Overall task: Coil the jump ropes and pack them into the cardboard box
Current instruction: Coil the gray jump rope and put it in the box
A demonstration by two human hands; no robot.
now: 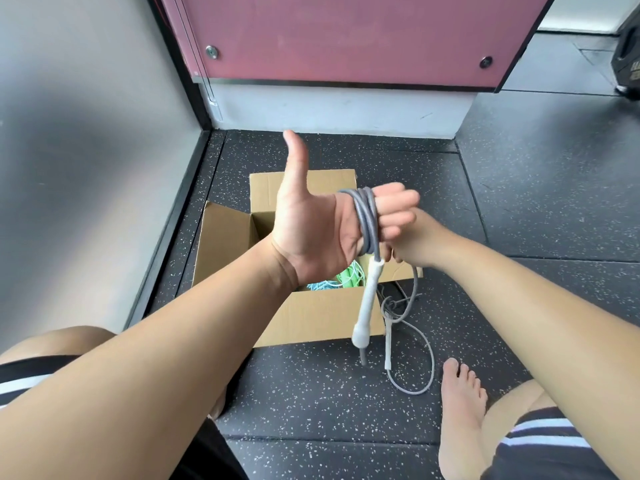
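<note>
I see the left grip [311, 230] raised in front of me, palm toward the camera, thumb pointing up and fingers stretched out to the right, released rather than clenched. The grey plastic-coated jump rope [369, 220] is wound in several turns around the base of those fingers and across the palm. From the bottom of that coil a white moulded rope handle [367, 299] hangs straight down, clear of the floor, in front of the box's near right corner. The right grip [415, 240] sits just behind the left fingers, back of the hand toward me, its fingers curled in and grasping a strand of the same rope, which drops from under it to the black speckled rubber floor [311, 393]. There the slack lies in a loose loop beside a second slim white handle [389, 344], just off the box's right side. The open brown cardboard box [311, 317] stands on the floor beneath my hands, flaps spread, close to the corner where the grey wall [86, 133] meets the pink panel [346, 36]. Inside it I can make out a green rope bundle [348, 277] and a light blue cord bundle [320, 285] touching each other. A bare foot [460, 410] rests on the floor near the loop.
</note>
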